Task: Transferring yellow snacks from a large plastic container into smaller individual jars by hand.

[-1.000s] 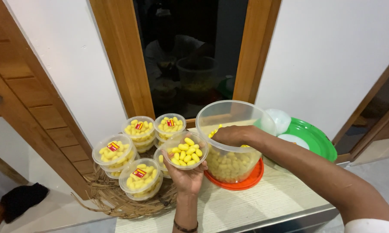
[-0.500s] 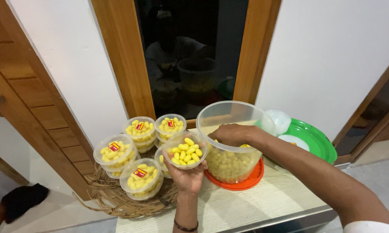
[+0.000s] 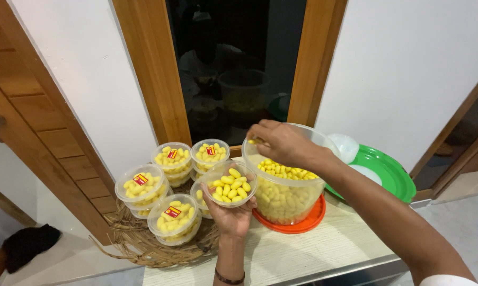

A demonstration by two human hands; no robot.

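Two hands in play, all positions relative to the big clear tub [image 3: 286, 196]. Nearest the camera, on the tub's left: left hand [image 3: 231, 214] palm-up, fingers cupped under and holding a small open tub [image 3: 229, 184], raised off the surface [image 3: 302, 254] and almost touching the big tub's wall. The small tub is heaped with yellow pieces and has no lid. Step in hand, my read: moving pieces from the big tub into the small one by hand. Right hand [image 3: 281, 144] sits over the big tub's left rim, fingers bunched narrow on a yellow piece [image 3: 252, 141] at the tips. A drop into the small tub would need that hand to clear the rim and go slightly left; the heap is high, so spill is the risk. The big tub is well over half full and stands on an orange lid [image 3: 302, 225]. Further left: four sealed small tubs [image 3: 141, 185] with red labels, stacked on others, on a woven mat [image 3: 143, 246], crowding the held tub, little free room there. Right of the big tub: a green plate [image 3: 392, 175] and a white bowl [image 3: 345, 145], clear of both hands. Behind: a dark window [image 3: 239, 69] in a wood frame.
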